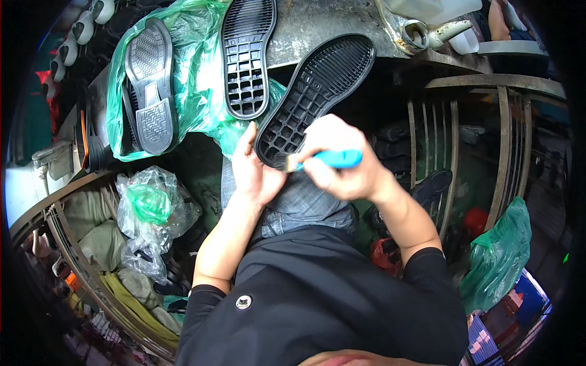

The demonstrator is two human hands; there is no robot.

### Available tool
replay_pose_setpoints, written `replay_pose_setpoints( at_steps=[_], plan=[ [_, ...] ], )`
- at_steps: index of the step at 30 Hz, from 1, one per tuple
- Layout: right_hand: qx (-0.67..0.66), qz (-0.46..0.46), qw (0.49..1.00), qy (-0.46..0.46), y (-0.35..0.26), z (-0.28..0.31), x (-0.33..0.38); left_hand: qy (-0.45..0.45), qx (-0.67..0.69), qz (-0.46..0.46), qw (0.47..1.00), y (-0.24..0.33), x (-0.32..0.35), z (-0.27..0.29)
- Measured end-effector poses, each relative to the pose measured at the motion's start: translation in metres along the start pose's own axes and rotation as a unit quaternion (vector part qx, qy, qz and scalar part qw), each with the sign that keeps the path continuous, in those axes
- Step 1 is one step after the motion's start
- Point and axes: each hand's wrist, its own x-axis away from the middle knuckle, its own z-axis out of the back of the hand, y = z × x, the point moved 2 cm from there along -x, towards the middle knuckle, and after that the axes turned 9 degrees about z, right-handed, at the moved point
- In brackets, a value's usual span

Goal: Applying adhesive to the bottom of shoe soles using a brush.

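While our right hand (pixel 352 137) has its grip wrapped around a blue brush (pixel 342 159), with the bristles (pixel 291 163) at the heel of a black sole (pixel 317 85), our left hand (pixel 253 172) has its grip clamped on that same heel, over our jeans (pixel 302 210). Just past our hands, a second black sole (pixel 247 64) lies partly on a green bag (pixel 196 67) on the gray tabletop (pixel 317 24), and more dark soles (pixel 155 129) sit on the bag's left side.
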Motion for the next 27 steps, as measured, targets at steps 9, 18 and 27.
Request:
replay_pose_setpoints(
  at_steps=[9, 18, 27],
  plan=[
    [0.015, -0.163, 0.985, 0.057, 0.067, 0.073, -0.004, 0.085, -0.221, -0.108, 0.965, -0.001, -0.005, -0.027],
    [0.206, -0.149, 0.950, 0.181, 0.109, 0.145, 0.018, 0.119, -0.304, -0.109, 0.939, 0.001, -0.003, -0.035],
    [0.248, 0.090, 0.944, 0.198, 0.072, 0.093, -0.019, 0.082, -0.300, -0.096, 0.946, 0.019, -0.008, -0.053]
  ],
)
